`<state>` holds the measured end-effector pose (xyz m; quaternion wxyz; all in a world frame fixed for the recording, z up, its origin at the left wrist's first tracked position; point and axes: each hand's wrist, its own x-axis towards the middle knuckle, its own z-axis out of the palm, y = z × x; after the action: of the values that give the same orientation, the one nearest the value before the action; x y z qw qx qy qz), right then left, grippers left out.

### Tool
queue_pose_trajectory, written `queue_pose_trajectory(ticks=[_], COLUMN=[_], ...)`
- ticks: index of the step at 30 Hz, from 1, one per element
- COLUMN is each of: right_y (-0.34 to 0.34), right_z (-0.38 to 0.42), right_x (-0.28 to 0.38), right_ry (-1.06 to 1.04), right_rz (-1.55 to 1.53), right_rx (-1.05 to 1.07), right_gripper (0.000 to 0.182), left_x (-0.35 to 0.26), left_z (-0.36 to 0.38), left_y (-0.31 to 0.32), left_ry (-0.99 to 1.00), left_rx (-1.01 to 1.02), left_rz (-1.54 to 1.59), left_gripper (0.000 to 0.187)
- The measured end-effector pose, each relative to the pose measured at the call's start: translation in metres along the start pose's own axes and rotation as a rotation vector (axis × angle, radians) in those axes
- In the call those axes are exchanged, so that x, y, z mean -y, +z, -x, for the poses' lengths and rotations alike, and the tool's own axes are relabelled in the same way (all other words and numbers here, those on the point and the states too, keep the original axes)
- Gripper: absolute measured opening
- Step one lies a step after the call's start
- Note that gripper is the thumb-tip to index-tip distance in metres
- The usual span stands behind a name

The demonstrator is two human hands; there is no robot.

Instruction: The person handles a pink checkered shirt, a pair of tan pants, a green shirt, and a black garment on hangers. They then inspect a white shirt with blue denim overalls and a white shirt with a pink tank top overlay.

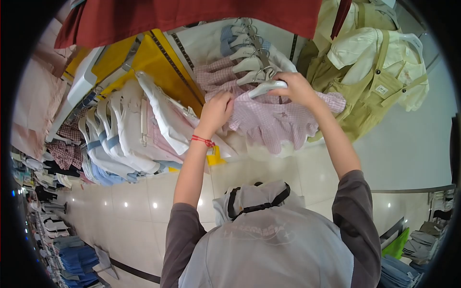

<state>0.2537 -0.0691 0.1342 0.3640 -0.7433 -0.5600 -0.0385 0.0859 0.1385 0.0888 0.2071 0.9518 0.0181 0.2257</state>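
A pink-and-white checked child's dress (276,120) hangs on a white hanger (261,89) at the front of a rail, with a small bow on its chest. My right hand (297,88) grips the hanger near its middle. My left hand (218,113), with a red bracelet at the wrist, is closed at the dress's shoulder on the left; its fingertips are partly hidden. Directly behind hang more pink checked garments (211,77) on white hangers. Blue checked clothes (229,41) hang deeper on the same rail.
On the left, white and blue tops (127,129) hang from another rail beside a yellow panel (161,62). Olive overalls (367,91) over a cream blouse hang at right. A dark red cloth (192,17) crosses the top. Folded jeans (77,259) lie at lower left.
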Motion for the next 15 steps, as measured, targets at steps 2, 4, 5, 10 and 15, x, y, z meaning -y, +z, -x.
queue_pose_trajectory(ticks=[2,4,5,10,15], right_y=[-0.002,-0.002,-0.005,-0.014,-0.010], right_z=[-0.003,-0.006,-0.006,-0.004,0.004], right_x=[0.008,0.008,0.009,0.005,-0.019], right_ry=[0.035,0.027,0.046,0.043,0.139], right_rz=[-0.005,-0.008,-0.020,-0.131,-0.215], right_rx=[0.081,0.120,0.128,0.121,0.080], right_gripper=[0.040,0.039,0.039,0.038,0.037], left_x=[0.008,0.000,-0.004,-0.022,-0.031], left_z=[0.002,0.002,0.003,0.003,-0.002], left_y=[0.005,0.004,0.003,-0.007,0.010], left_ry=[0.116,0.088,0.074,-0.037,-0.032], left_rx=[-0.091,-0.160,-0.194,0.214,0.166], left_rz=[0.011,0.123,0.178,0.048,0.032], left_gripper=[0.018,0.020,0.021,0.031,0.033])
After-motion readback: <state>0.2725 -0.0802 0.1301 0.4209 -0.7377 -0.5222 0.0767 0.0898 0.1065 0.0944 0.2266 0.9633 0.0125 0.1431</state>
